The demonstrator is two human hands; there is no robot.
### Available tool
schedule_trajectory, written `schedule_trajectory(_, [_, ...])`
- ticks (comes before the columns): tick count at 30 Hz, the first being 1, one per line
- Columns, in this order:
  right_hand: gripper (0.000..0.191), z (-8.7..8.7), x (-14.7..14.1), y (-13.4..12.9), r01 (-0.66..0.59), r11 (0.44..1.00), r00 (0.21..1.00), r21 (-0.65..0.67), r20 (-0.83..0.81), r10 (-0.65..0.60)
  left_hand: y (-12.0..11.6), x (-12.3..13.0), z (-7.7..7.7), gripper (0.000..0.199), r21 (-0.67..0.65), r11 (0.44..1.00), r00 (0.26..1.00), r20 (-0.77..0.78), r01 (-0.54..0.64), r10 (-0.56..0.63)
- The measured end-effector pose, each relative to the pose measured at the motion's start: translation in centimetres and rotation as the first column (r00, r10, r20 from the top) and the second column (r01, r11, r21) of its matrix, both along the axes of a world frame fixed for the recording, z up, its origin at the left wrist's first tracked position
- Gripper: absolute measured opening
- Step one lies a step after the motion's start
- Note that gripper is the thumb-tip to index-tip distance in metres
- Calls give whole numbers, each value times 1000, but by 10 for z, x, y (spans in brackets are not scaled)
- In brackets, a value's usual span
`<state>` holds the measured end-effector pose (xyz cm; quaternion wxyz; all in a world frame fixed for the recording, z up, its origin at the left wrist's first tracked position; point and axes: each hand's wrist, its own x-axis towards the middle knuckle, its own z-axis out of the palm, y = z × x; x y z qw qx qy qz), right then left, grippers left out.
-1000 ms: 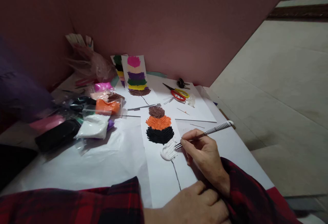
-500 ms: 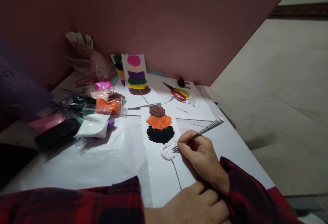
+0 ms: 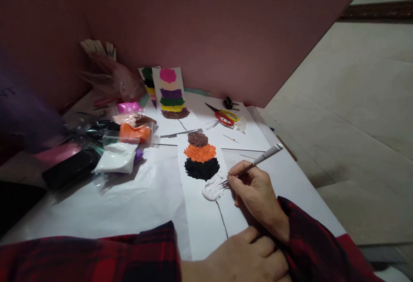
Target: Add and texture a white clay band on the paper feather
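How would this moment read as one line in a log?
Right hand: holds pronged tool, tip at white patch | Left hand: over the sheet's lower end | Scissors: farther back, untouched

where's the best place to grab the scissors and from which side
Probably by the red and yellow handles of the scissors, coming from the near right: they lie on the table with the handles toward that side, while the dark, pointed blades aim away to the far left.

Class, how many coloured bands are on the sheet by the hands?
4: brown band on top, orange band beneath, then black band, and white band lowest, by the right hand. None seems hidden.
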<state>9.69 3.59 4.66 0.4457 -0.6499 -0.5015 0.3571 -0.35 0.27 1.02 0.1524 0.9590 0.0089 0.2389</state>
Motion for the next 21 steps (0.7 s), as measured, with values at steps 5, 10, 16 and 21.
schedule_trajectory(5, [10, 1, 0, 0, 13, 1000, 1000, 3, 14, -13, 0, -1, 1, 20, 9, 1000, 1000, -13, 5, -5])
schedule_trajectory(10, [9, 1, 0, 1, 44, 999, 999, 4, 23, -44, 0, 0, 1, 19, 28, 1000, 1000, 24, -2, 1])
schedule_trajectory(16, [9, -1, 1, 0, 52, 999, 998, 17, 24, -52, -1, 1, -5, 19, 30, 999, 999, 42, -20, 19])
schedule_trajectory(21, [12, -2, 3, 0, 96, 994, 994, 60, -54, -93, -2, 8, -17, 23, 71, 996, 998, 56, -47, 43])
